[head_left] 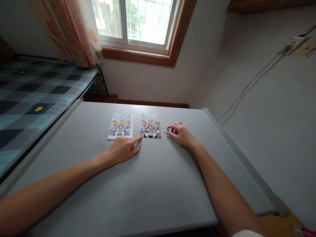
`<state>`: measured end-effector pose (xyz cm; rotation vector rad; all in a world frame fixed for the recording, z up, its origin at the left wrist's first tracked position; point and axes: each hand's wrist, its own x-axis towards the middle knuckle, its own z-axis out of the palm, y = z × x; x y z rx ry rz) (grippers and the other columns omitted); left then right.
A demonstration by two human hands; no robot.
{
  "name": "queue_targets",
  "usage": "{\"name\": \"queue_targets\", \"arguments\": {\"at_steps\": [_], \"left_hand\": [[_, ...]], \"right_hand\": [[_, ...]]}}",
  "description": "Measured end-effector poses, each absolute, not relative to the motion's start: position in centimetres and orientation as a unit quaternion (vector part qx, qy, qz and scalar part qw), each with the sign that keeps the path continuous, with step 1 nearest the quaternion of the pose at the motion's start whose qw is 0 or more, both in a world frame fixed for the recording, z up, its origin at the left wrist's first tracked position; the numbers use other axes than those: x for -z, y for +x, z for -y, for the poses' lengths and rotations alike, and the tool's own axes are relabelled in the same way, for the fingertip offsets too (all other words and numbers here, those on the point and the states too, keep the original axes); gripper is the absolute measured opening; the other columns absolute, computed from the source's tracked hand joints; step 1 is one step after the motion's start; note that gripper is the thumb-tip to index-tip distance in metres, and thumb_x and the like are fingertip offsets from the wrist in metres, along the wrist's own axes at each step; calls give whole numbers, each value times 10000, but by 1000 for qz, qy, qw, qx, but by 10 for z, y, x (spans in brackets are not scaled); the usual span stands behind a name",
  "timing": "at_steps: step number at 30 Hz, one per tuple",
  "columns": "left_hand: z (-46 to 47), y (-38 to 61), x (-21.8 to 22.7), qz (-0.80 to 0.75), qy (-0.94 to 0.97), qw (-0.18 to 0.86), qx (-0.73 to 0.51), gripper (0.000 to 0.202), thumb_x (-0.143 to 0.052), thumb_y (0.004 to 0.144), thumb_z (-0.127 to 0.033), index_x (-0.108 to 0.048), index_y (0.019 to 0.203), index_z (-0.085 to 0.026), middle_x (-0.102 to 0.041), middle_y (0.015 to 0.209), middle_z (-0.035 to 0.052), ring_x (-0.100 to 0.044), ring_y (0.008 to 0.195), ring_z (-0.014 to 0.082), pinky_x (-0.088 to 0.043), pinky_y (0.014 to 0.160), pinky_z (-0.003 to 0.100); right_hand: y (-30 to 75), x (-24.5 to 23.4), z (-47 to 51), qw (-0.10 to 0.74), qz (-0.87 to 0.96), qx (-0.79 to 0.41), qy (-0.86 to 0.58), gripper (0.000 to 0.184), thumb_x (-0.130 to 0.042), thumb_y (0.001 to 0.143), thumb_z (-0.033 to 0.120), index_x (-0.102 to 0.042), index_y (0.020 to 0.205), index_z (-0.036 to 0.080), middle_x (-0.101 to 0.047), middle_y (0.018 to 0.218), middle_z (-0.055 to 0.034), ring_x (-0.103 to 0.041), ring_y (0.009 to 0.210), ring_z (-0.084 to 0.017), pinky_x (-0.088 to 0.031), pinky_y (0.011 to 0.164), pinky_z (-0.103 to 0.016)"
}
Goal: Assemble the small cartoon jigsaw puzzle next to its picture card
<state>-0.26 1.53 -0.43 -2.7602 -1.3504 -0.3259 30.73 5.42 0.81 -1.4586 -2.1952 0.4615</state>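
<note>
A small jigsaw puzzle (pixel 150 123) with a colourful cartoon picture lies on the grey table; a pale gap shows in its lower part. My left hand (pixel 124 148) rests beside it, fingers apart, the index fingertip at the puzzle's lower left corner. To the right of the puzzle, my right hand (pixel 179 133) pinches a small light-coloured puzzle piece (pixel 165 131) between thumb and fingers, low over the table. Behind that hand a dark piece (pixel 180 123) is partly hidden. Left of the puzzle lies a printed sheet (pixel 120 125) with a similar picture, its lower edge close to my left hand.
The grey table (pixel 145 191) has raised side edges. A bed with a checked cover (pixel 49 85) stands at the left, near a curtain (pixel 74 33) and a window (pixel 145 19). On the right wall a cable (pixel 247 87) hangs from a socket (pixel 295 45).
</note>
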Motion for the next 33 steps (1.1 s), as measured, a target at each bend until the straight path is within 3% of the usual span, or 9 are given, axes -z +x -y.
{"name": "queue_targets", "arguments": {"at_steps": [4, 9, 13, 19, 33], "left_hand": [[-16, -3, 5, 435, -892, 13, 122, 431, -426, 906, -399, -594, 1259, -217, -676, 636, 46, -619, 553, 177, -428, 566, 266], [-17, -4, 6, 428, -894, 7, 133, 419, -437, 901, -400, -614, 1240, -228, -668, 617, 42, -614, 549, 171, -433, 571, 257], [-17, -4, 5, 418, -896, 5, 146, 390, -453, 900, -382, -631, 1219, -245, -669, 609, 36, -615, 544, 170, -424, 557, 252], [-16, -3, 4, 417, -898, 11, 143, 375, -459, 901, -374, -635, 1209, -255, -677, 614, 21, -631, 559, 175, -414, 544, 248], [-15, -4, 4, 414, -900, 16, 139, 362, -467, 904, -376, -630, 1210, -271, -686, 624, 13, -644, 576, 181, -403, 545, 252]], "right_hand": [[308, -9, -54, 235, 800, -169, -526, 286, -617, 809, 348, -687, 1031, 181, -594, 807, -24, -503, 606, -111, -447, 660, -268], [320, -9, -61, 303, 765, -104, -558, 273, -499, 859, 284, -689, 1016, 166, -633, 814, -48, -527, 618, -127, -449, 675, -278], [335, -4, -68, 361, 694, -60, -620, 274, -487, 814, 258, -705, 952, 165, -671, 845, -64, -536, 600, -134, -465, 693, -297], [351, 7, -75, 415, 575, -94, -699, 321, -484, 753, 250, -719, 939, 136, -705, 848, -88, -567, 602, -151, -476, 659, -294], [358, 15, -75, 323, 602, -40, -729, 291, -489, 772, 261, -723, 914, 160, -681, 889, -85, -586, 648, -159, -473, 762, -321]]}}
